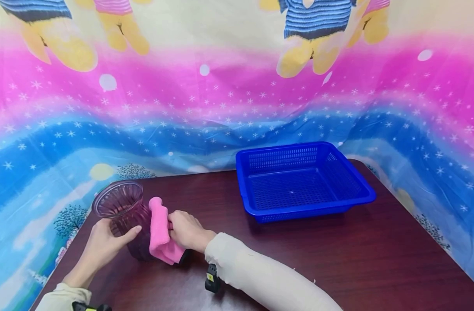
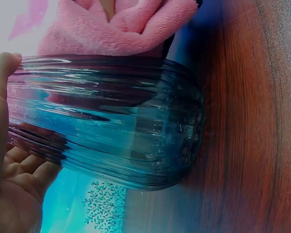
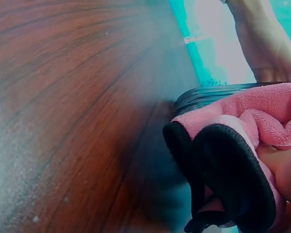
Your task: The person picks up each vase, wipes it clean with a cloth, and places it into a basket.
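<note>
A purple-tinted, ribbed glass vase (image 1: pixel 133 218) with a flared rim stands at the left of the table, leaning slightly. My left hand (image 1: pixel 104 242) grips it below the rim, thumb on the near side and fingers round the far side. My right hand (image 1: pixel 188 231) holds a pink cloth (image 1: pixel 160 231) with dark edging against the vase's right side. In the left wrist view the cloth (image 2: pixel 111 36) lies bunched along the glass (image 2: pixel 111 121). Folds hide most of the right fingers in the right wrist view. Whether the base touches the table cannot be told.
A blue plastic basket (image 1: pixel 306 209) with perforated walls sits at the back right of the dark red-brown wooden table (image 1: pixel 338 259). Behind the table hangs a patterned cloth backdrop (image 1: pixel 221 99) with snowflakes and cartoon figures.
</note>
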Motion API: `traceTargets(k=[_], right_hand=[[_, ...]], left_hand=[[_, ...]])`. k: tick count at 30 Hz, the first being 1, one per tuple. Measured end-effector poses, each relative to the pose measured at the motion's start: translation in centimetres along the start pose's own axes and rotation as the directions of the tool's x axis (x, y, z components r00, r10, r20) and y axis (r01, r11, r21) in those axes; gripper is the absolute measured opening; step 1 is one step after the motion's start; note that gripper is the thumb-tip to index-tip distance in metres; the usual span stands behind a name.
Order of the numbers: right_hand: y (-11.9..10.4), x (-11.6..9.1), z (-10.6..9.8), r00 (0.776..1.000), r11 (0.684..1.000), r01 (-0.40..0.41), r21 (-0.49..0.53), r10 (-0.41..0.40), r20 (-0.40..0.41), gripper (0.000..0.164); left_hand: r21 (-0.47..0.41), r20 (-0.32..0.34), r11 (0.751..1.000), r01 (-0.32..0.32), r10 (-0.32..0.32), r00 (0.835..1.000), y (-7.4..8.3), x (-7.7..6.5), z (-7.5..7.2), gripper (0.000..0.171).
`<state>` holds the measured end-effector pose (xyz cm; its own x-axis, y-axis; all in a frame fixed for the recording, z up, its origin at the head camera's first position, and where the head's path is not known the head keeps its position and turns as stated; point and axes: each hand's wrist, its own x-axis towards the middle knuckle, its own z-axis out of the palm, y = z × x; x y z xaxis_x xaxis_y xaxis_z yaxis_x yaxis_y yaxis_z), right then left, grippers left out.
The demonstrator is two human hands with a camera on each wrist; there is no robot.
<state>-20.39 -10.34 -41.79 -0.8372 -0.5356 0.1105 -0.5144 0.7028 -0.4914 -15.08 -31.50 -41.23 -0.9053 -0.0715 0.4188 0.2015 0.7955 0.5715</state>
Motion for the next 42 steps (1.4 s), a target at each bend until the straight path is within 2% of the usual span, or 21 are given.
traceTargets(k=[21, 26, 33, 42], right_hand=[[1.7, -0.2, 2.0, 0.997, 0.996, -0.051, -0.070, 0.054, 0.053, 0.024], [2.2, 0.2, 2.4, 0.995, 0.998, -0.066, -0.020, 0.067, 0.073, 0.021], [2.8, 0.3, 2.4, 0.996, 0.998, -0.043, 0.045, 0.039, 0.079, 0.027], [3.3, 0.5, 2.5, 0.999, 0.997, 0.028, 0.075, -0.031, 0.044, 0.037]], left_hand=[[-0.021, 0.013, 1.000, 0.021, -0.020, 1.000, 0.0, 0.0, -0.2, 0.043], [-0.019, 0.011, 1.000, 0.009, -0.009, 1.000, 0.0, 0.1, -0.1, 0.045], [-0.009, 0.016, 1.000, -0.011, 0.011, 1.000, 0.3, -0.3, 0.0, 0.059], [0.014, -0.023, 0.997, 0.072, -0.072, 0.997, 1.3, -0.7, 0.9, 0.080]])
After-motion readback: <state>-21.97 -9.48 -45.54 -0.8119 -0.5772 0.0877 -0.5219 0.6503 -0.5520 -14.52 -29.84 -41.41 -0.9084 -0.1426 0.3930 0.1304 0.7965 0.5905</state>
